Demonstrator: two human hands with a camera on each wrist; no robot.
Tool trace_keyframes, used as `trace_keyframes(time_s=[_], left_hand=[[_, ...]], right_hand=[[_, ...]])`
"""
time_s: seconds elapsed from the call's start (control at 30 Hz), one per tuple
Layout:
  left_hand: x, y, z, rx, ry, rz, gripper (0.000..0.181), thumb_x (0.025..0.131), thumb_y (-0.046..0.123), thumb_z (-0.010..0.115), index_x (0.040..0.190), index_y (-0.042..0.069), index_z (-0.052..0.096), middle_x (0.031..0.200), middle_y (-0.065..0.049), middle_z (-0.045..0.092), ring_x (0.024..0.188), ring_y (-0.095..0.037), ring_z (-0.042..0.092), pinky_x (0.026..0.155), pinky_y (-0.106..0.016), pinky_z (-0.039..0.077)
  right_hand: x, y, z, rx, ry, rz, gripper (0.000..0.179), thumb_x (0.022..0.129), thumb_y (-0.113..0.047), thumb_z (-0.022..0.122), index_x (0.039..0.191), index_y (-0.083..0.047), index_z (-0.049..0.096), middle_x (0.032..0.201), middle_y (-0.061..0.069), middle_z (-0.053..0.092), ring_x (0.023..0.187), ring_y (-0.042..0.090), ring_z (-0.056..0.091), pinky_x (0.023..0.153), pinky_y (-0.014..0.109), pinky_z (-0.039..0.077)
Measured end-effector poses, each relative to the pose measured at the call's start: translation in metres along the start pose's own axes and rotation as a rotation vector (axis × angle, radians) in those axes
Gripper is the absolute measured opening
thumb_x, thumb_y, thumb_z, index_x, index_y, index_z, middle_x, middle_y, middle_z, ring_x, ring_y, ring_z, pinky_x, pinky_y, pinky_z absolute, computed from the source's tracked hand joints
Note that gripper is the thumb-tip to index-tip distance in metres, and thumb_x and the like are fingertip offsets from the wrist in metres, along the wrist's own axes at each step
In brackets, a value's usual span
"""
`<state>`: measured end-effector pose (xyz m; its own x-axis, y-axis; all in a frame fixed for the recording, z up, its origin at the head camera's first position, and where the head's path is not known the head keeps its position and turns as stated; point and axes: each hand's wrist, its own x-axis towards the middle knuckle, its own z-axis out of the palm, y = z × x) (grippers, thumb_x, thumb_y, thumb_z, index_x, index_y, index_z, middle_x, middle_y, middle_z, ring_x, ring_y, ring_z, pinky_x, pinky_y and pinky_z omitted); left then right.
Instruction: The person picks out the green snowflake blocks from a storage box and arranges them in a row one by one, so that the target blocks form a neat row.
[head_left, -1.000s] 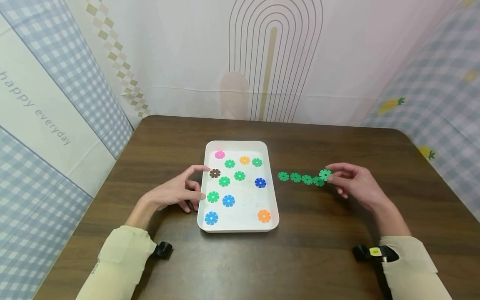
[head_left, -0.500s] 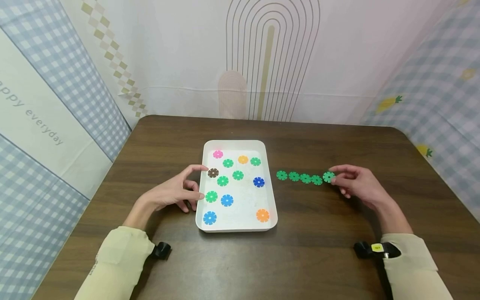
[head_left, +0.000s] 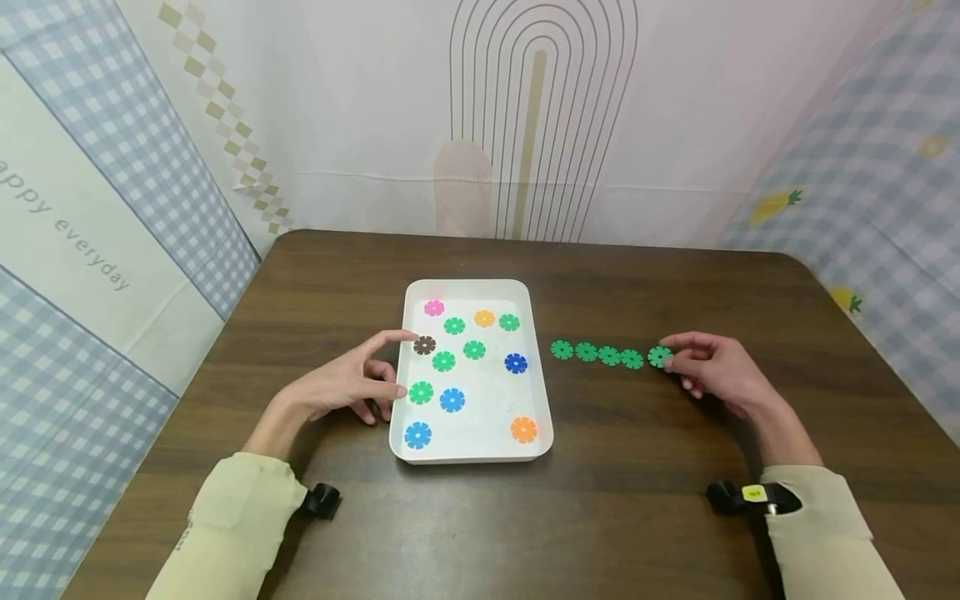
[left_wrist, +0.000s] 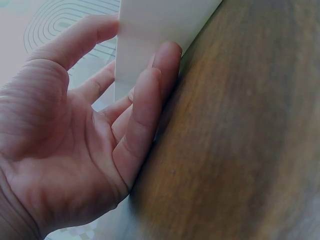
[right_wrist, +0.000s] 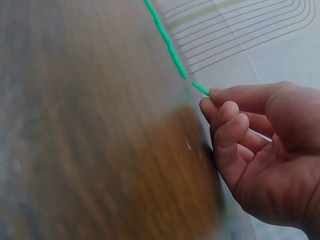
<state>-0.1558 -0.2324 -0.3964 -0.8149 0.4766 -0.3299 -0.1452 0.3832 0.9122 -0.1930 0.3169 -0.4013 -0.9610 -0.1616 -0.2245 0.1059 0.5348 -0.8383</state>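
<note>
In the head view my right hand [head_left: 708, 364] pinches a green notched plastic disc [head_left: 659, 357] between thumb and forefinger. The disc is just past the right end of a row of several green discs [head_left: 609, 356], with a narrow gap between. Edge-on, the held disc [right_wrist: 200, 89] shows low over the table in the right wrist view. At the tray's left side, my left hand [head_left: 348, 379] holds the rim of a white tray [head_left: 489, 457] with thumb and forefinger. Its other fingers [left_wrist: 142, 112] curl against the outer wall in the left wrist view.
Inside the tray lie several loose notched discs, among them a pink disc [head_left: 434, 308], a brown disc [head_left: 424, 345], a dark blue disc [head_left: 516, 363] and an orange disc [head_left: 523, 430]. Everything rests on a brown wooden table [head_left: 615, 517] before a patterned cloth backdrop.
The held green disc has moved slightly right and down, from overlapping the row's last disc to lying just beyond it. My left hand stays on the tray rim; the head view shifts slightly.
</note>
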Motion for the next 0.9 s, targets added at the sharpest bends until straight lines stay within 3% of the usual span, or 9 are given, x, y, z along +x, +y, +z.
trace_keyframes(time_s=[0.9], left_hand=[[-0.0003,0.0012,0.0012,0.011,0.005,0.007,0.082,0.097,0.02,0.077,0.162,0.026,0.027,0.088,-0.011,0.063,0.073,-0.026,0.071,0.06,-0.038,0.059]], right_hand=[[0.0002,-0.0053,0.0067,-0.091,0.041,-0.008,0.045,0.1,-0.016,0.071,0.14,0.002,0.06,0.068,-0.003,0.057,0.057,0.011,0.053,0.052,0.031,0.05]])
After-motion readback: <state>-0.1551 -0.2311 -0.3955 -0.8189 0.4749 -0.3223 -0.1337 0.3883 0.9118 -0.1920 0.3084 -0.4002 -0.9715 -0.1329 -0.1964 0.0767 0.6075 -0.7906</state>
